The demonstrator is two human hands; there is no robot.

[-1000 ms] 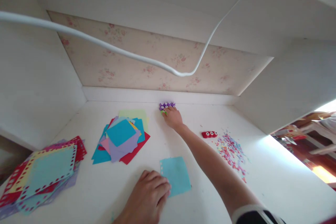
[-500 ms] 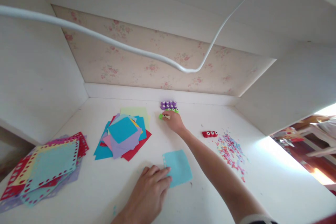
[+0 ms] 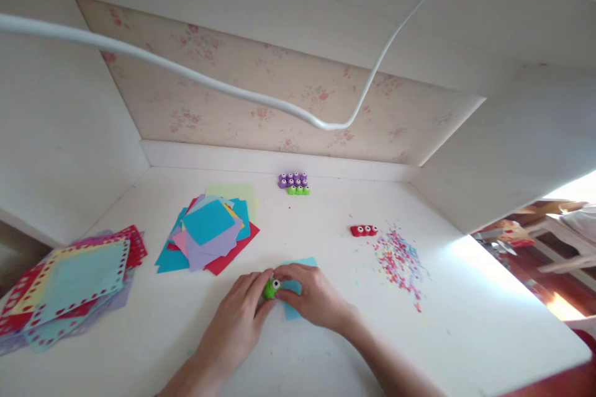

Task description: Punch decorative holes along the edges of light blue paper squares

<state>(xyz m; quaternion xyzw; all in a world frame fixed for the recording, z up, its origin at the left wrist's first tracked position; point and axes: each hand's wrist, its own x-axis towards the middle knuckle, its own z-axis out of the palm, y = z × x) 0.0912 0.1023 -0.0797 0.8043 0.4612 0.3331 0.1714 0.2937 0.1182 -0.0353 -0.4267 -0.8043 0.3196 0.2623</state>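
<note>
A small green craft punch [image 3: 270,288] with a white round button sits between both hands, above the left edge of a light-blue paper square [image 3: 293,306]. My left hand [image 3: 244,307] grips the punch from the left with thumb and fingers. From the right, my right hand [image 3: 314,298] closes its thumb and forefinger on the same punch and covers much of the square. Whether the paper lies inside the punch's slot is hidden by the fingers.
Several purple punches [image 3: 292,180] and green punches [image 3: 298,190] stand near the back wall. Red punches [image 3: 364,231] lie beside scattered confetti [image 3: 398,257] at right. Left are a plain coloured paper pile [image 3: 209,223] and punched-edge sheets [image 3: 84,279]. A white cable [image 3: 223,87] hangs across above.
My right hand has brought a green punch from the back row to the light-blue paper. My left hand has lifted off lying flat and now grips that punch.
</note>
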